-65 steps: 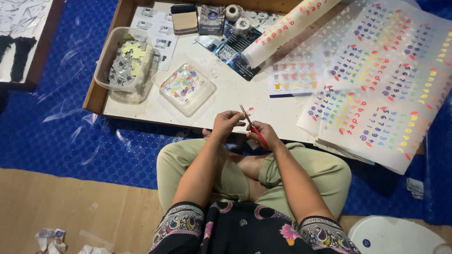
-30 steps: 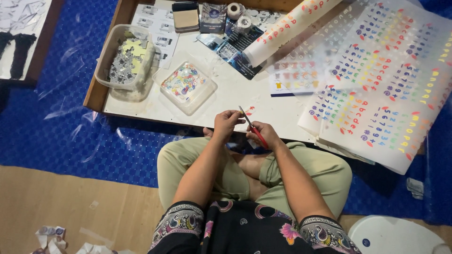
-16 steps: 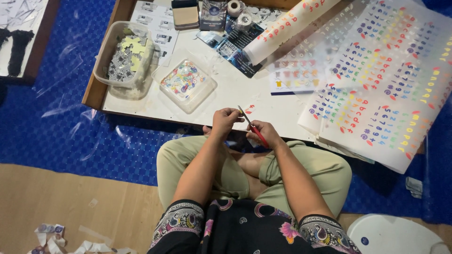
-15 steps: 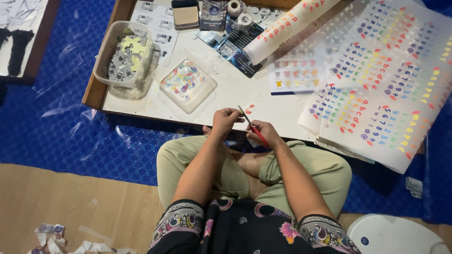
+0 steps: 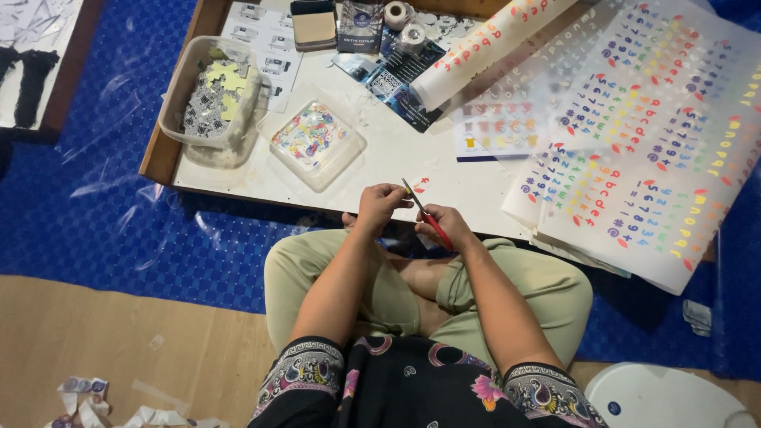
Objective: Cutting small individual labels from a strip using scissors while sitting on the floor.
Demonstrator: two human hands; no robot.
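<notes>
We are pinching something tiny in our left hand [image 5: 379, 204], too small to make out, just left of the scissors [image 5: 426, 215]. Our right hand [image 5: 448, 226] is gripping the scissors' red handles, which are mostly hidden in its fingers. The hands are sitting close together, and the blades are slanting up and left, tips pointing toward the left fingertips.

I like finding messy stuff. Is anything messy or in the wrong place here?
Yes. Paper scraps lie scattered on the wooden floor at the lower left, away from the table. Crinkled clear plastic sprawls over the blue mat.
</notes>
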